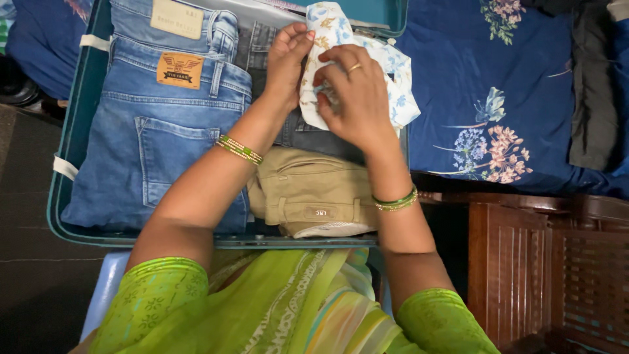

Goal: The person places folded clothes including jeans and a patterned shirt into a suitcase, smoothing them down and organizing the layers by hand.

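1. Over the open teal suitcase point(65, 196), your left hand point(286, 62) and right hand point(354, 98) both pinch the white floral cloth point(386, 78), folding it.
2. Below lie blue jeans point(157, 131) and folded khaki trousers point(308, 190).
3. Judging by this, the folded cloth needs a flat spot beside them.

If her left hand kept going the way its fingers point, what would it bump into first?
The left hand already pinches the white floral cloth, and its fingers point up-right. Going on, it would likely press further into that cloth, then meet the suitcase rim; depth is unclear.

tan label point(179, 70) | cream label point(177, 18) | khaki tab point(320, 212), possibly leather
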